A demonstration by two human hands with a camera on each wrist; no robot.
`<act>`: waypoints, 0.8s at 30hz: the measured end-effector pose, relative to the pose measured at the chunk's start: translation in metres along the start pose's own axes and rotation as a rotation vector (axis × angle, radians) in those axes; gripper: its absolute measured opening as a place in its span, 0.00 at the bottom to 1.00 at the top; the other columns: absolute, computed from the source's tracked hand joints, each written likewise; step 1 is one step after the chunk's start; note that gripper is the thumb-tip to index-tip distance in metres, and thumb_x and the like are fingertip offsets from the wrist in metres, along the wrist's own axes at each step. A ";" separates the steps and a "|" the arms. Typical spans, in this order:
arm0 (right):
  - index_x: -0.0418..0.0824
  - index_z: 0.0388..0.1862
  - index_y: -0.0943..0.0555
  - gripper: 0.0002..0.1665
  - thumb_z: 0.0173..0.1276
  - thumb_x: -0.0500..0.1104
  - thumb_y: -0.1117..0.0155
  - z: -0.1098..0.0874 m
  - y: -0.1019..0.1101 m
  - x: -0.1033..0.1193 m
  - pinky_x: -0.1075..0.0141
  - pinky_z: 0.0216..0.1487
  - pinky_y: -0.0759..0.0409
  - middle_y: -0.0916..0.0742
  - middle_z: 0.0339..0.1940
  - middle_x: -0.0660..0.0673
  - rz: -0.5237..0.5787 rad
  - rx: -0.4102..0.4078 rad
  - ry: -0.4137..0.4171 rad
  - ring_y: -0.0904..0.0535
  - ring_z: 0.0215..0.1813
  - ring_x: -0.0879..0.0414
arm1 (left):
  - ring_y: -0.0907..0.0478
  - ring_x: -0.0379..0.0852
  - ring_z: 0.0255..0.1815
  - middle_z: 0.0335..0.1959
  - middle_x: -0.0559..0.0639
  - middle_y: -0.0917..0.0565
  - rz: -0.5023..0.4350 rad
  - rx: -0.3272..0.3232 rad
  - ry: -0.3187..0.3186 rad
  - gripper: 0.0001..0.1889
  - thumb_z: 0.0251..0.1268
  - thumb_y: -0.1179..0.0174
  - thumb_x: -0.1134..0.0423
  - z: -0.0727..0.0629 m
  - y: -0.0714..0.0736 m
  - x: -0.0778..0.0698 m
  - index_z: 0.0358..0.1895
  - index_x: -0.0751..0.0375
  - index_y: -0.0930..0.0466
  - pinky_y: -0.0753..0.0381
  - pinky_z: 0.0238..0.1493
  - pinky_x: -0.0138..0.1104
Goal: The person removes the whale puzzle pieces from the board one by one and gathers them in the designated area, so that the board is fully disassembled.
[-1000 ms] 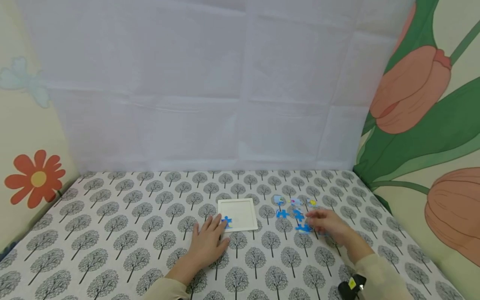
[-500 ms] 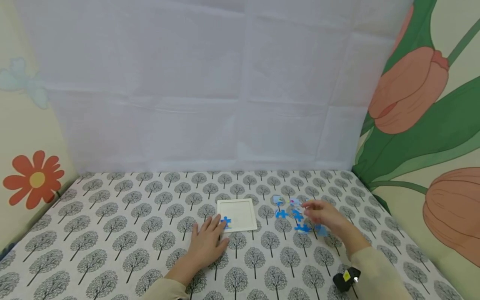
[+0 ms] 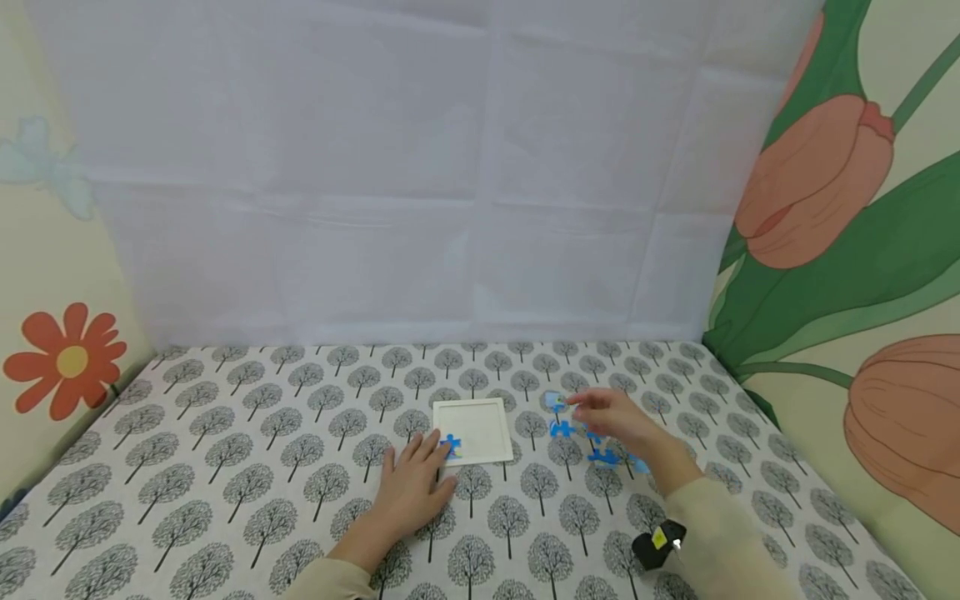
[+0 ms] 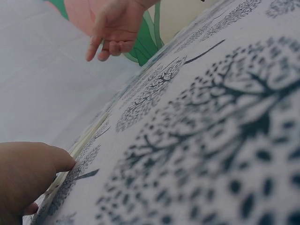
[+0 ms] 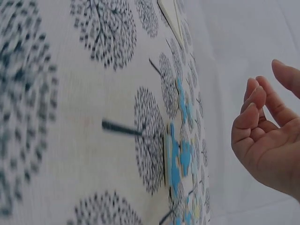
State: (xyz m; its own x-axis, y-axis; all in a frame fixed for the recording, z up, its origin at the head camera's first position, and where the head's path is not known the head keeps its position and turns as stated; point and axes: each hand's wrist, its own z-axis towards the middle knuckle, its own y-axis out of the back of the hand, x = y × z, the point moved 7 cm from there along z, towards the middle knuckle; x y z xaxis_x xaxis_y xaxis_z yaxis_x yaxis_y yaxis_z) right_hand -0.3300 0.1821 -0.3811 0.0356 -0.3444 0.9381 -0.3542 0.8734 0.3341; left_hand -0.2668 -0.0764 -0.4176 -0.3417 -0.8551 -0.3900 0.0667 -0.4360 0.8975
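My left hand lies flat at the lower left corner of a white puzzle frame, its fingertips touching the rim. Inside that corner sits one blue jigsaw piece, partly covered by the fingers. My right hand hovers over loose jigsaw pieces to the right of the frame. In the right wrist view the right hand has loosely bent fingers, thumb apart, and holds nothing. A pale blue piece is nearest its fingertips. Other blue pieces lie below; some are hidden under the hand.
A tree-print cloth covers the table. A white sheet hangs behind it. Painted walls with flowers stand at both sides. A black wrist device is on the right forearm.
My right hand has moved left across the loose pieces, from the right-hand ones toward the upper left one. My left hand stays at the frame.
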 end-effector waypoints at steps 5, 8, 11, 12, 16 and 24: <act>0.32 0.49 0.28 0.21 0.59 0.43 0.42 0.005 -0.016 0.009 0.62 0.31 0.30 0.23 0.27 0.48 0.040 0.060 0.063 0.32 0.25 0.58 | 0.49 0.60 0.62 0.61 0.60 0.39 -0.005 0.000 -0.002 0.26 0.56 0.46 0.55 0.001 -0.001 0.000 0.57 0.64 0.33 0.61 0.54 0.61; 0.31 0.50 0.28 0.21 0.60 0.42 0.42 0.011 -0.025 0.010 0.62 0.30 0.31 0.23 0.29 0.47 0.035 0.056 0.049 0.33 0.24 0.59 | 0.49 0.60 0.62 0.61 0.60 0.39 -0.005 0.000 0.000 0.26 0.56 0.46 0.55 0.001 -0.001 0.001 0.58 0.64 0.33 0.61 0.54 0.61; 0.30 0.50 0.28 0.20 0.60 0.39 0.43 0.018 -0.032 0.009 0.60 0.33 0.30 0.24 0.31 0.46 0.035 0.032 0.014 0.33 0.24 0.58 | 0.49 0.60 0.62 0.61 0.60 0.39 -0.008 -0.002 0.002 0.26 0.56 0.46 0.55 0.001 -0.001 0.003 0.57 0.64 0.33 0.61 0.54 0.60; 0.30 0.50 0.29 0.20 0.60 0.38 0.44 0.020 -0.035 0.009 0.60 0.33 0.30 0.24 0.31 0.47 0.032 0.034 0.015 0.33 0.25 0.58 | 0.49 0.60 0.62 0.61 0.60 0.39 -0.010 -0.003 0.002 0.26 0.56 0.46 0.55 0.001 -0.002 0.003 0.57 0.64 0.33 0.61 0.54 0.60; 0.27 0.51 0.30 0.20 0.61 0.36 0.46 0.025 -0.049 0.014 0.58 0.35 0.28 0.23 0.31 0.44 0.062 0.069 0.045 0.29 0.28 0.55 | 0.49 0.60 0.62 0.60 0.60 0.38 -0.015 -0.010 -0.001 0.26 0.56 0.46 0.55 0.001 -0.002 0.003 0.57 0.64 0.33 0.61 0.54 0.60; 0.29 0.49 0.28 0.20 0.59 0.38 0.42 0.036 -0.070 0.016 0.59 0.40 0.26 0.21 0.34 0.44 0.059 0.065 0.023 0.25 0.37 0.49 | 0.49 0.60 0.62 0.60 0.59 0.38 -0.015 -0.008 0.003 0.26 0.56 0.46 0.54 0.001 -0.001 0.003 0.57 0.64 0.33 0.61 0.54 0.60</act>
State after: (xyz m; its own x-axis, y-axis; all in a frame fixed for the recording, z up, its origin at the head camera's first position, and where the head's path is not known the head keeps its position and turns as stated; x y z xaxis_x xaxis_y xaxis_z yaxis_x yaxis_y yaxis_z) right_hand -0.3383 0.1030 -0.3929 0.0339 -0.2847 0.9580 -0.4163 0.8674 0.2725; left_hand -0.2691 -0.0776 -0.4197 -0.3395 -0.8494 -0.4040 0.0689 -0.4508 0.8900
